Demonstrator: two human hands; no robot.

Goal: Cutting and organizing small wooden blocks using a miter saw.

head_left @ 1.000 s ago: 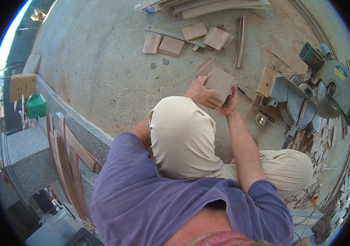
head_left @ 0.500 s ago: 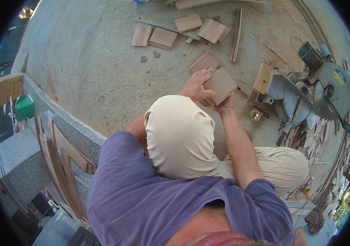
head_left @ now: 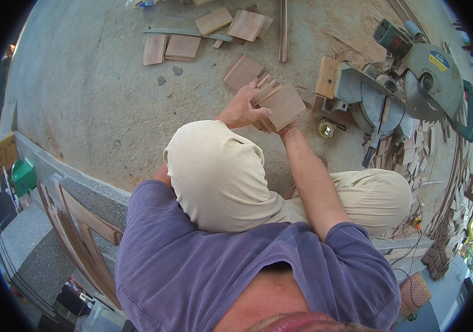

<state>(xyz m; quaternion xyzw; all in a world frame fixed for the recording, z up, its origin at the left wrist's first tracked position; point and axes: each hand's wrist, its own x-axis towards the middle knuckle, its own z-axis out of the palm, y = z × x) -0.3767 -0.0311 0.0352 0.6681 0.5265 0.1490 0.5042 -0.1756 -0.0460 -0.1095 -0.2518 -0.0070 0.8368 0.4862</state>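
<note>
I hold a small stack of flat square wood pieces [head_left: 280, 102] over my raised knee [head_left: 214, 166], above the concrete floor. My left hand [head_left: 242, 110] grips the stack's left side with fingers laid on top. My right hand [head_left: 286, 128] supports the stack from below and is mostly hidden under it. Another square wood piece [head_left: 243, 72] lies on the floor just beyond the stack. I wear a purple shirt and beige trousers.
A mitre saw [head_left: 408, 83] stands to the right with a wood block [head_left: 327, 77] on its table. More square wood pieces [head_left: 181, 47] and a long strip [head_left: 283, 27] lie farther away. Offcuts [head_left: 408, 149] pile beside the saw. A tape measure [head_left: 326, 129] lies nearby. Wooden frames [head_left: 76, 232] lean at left.
The stack and both hands stay together over the knee. My left fingers have shifted onto the top of the stack. The camera has tilted slightly.
</note>
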